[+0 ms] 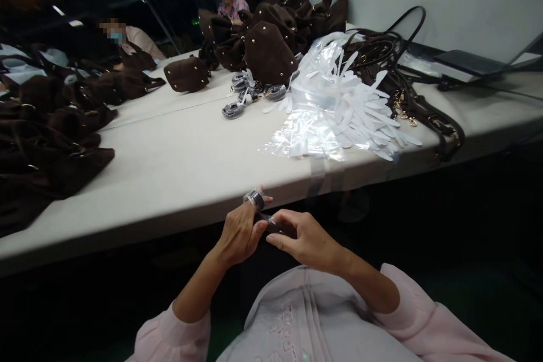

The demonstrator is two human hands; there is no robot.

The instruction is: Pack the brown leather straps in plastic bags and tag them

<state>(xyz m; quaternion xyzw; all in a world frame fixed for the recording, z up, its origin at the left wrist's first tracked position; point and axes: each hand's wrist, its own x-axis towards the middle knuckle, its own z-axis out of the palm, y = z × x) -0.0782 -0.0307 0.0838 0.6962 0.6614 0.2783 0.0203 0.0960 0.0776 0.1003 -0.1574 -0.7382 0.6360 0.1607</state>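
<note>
A dark strap (pixel 254 199) with a shiny clear covering is coiled around the fingers of my left hand (pixel 241 232), just off the table's front edge. Fingertips poke out beyond the coil. My right hand (pixel 311 240) is closed on a dark, shiny length of what looks like the same strap, between thumb and fingers, close beside my left thumb. Some of that length is hidden by the fingers. Farther back on the table, several similar dark coiled straps (pixel 233 110) lie in clear wrapping.
A pile of clear plastic sleeves and white strips (pixel 322 107) lies on the pale table (pixel 169 164). Loose brown straps (pixel 424 107) with gold clasps are to its right. Brown bags (pixel 269 51) heap at the back and left. Two people (pixel 233 7) sit across.
</note>
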